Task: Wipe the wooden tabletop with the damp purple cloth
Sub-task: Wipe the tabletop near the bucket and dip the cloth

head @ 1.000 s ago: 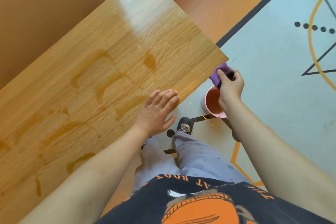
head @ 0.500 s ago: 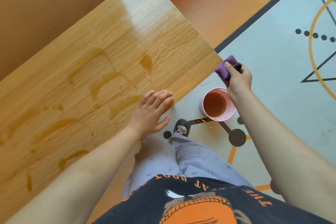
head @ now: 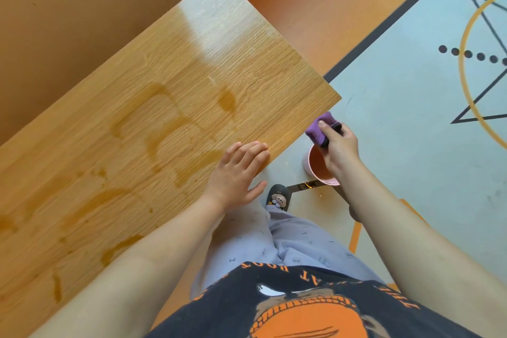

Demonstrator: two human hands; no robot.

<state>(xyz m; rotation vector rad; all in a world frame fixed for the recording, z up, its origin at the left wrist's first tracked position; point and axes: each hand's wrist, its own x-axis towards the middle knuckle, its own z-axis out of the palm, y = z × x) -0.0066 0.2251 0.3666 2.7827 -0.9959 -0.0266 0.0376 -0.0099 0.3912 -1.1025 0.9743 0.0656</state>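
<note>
The wooden tabletop (head: pixel 170 68) runs diagonally across the left of the head view, with darker wet streaks over its middle and lower left. My left hand (head: pixel 237 173) lies flat near the tabletop's near edge, fingers apart, holding nothing. My right hand (head: pixel 338 147) is off the table to the right of its corner, closed around the bunched purple cloth (head: pixel 319 127). The cloth hangs in the air just beyond the table's edge, above a pink bucket (head: pixel 315 167) on the floor.
The pink bucket stands on a pale blue floor mat (head: pixel 411 123) with black and orange line patterns. Orange floor (head: pixel 315 3) lies beyond the table. My legs in grey trousers and a dark slipper (head: pixel 278 197) are beside the table's edge.
My right hand with the cloth has stayed over the bucket, shifting slightly back toward the table's corner. My left hand remains flat on the tabletop.
</note>
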